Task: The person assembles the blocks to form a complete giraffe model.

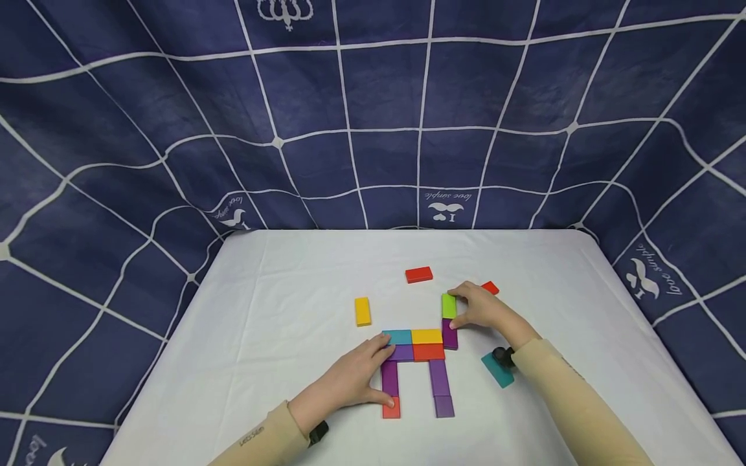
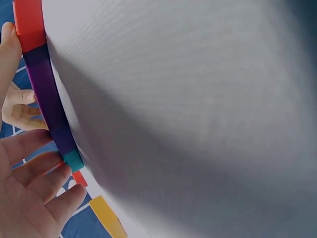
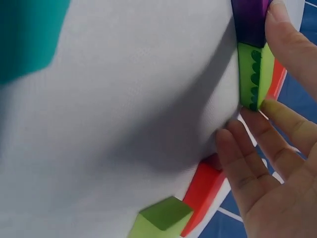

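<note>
Green block (image 1: 448,305): flat on the white tablecloth (image 1: 280,285), right of centre in the head view, set end to end above a purple block (image 1: 449,335) at the right end of the flat block figure. Right hand (image 1: 480,309): index fingertip on the block's far end, thumb against the purple block's side just below, remaining fingers spread loosely to the right; in the right wrist view the green block (image 3: 255,74) sits at upper right with the thumb (image 3: 292,44) alongside.

Block figure, lower centre of the head view: top row teal block (image 1: 399,336) and yellow block (image 1: 427,336); beneath them a purple piece and a red block (image 1: 429,351); two purple legs (image 1: 440,387) run downward, the left one ending in a small red block (image 1: 392,409). Left hand (image 1: 350,380): fingers extended and close together, tips touching the figure's left end at the teal block, thumb beside the left leg.

Loose items: yellow block (image 1: 362,311) left of the figure; red block (image 1: 419,274) above it; red piece (image 1: 491,288) partly behind the right hand; teal block (image 1: 498,369) beside the right forearm, lower right. Surround: navy cloth with white grid lines (image 1: 373,103).
</note>
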The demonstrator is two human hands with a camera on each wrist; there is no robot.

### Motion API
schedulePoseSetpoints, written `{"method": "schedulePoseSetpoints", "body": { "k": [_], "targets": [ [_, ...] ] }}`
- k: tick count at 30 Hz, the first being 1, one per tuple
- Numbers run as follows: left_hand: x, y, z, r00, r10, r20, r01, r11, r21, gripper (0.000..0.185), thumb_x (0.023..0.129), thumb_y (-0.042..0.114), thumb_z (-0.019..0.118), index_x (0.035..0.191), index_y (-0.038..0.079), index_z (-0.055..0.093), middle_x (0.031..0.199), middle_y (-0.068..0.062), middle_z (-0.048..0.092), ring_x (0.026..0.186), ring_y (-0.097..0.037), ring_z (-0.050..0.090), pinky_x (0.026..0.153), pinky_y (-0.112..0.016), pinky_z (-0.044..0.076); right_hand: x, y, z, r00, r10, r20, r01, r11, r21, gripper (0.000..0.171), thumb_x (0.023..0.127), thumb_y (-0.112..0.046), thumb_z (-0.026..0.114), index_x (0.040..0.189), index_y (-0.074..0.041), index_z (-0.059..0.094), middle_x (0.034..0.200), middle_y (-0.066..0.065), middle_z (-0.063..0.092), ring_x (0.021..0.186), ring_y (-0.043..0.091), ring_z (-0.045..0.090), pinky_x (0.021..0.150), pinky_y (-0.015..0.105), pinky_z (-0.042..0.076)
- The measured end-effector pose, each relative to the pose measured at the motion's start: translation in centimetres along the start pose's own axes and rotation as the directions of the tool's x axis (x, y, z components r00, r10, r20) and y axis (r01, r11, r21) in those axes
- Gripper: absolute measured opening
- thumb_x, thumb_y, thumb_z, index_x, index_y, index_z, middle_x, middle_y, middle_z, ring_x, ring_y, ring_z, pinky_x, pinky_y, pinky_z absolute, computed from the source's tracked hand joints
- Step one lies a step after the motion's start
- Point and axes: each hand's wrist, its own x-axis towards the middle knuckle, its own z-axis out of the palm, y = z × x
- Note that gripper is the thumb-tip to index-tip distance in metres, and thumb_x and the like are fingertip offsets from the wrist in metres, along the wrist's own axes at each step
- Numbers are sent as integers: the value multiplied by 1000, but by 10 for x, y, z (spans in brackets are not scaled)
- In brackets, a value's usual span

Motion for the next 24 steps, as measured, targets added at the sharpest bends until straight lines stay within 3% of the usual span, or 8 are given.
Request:
{"method": "schedulePoseSetpoints", "body": {
  "k": [4,10,18,24],
  "targets": [
    [1,0,1,1000,9,0,-9,1000,-1,97,71,67,63,142,5,39,150,-12,31,137,-25,32,111,-38,32,4,0,-8,1000,15,10,-15,1000,14,76,71,-36,80,133,-5,51,126,18,51,108,30,51,95,48,47],
    [1,0,1,1000,9,-5,-9,1000,11,97,71,68,62,142,5,39,149,-12,32,137,-25,32,111,-39,31,23,-10,-26,998,5,-63,-1,998,56,61,79,-31,74,130,-5,54,127,17,54,105,31,52,85,42,52],
    [-4,-2,3,1000,19,-13,-19,1000,3,97,71,69,61,141,5,40,149,-12,33,137,-25,32,111,-40,32,57,-32,-10,991,-40,-127,48,997,58,45,86,-22,68,126,-6,58,125,14,56,109,30,53,97,45,46],
    [-3,-3,2,998,45,-37,-45,999,17,96,71,70,59,140,4,42,148,-13,34,137,-25,32,109,-40,34,70,-44,-3,990,-57,-130,52,998,-44,44,86,-16,68,126,-3,58,124,15,57,111,30,52,103,45,40]
  ]
}}
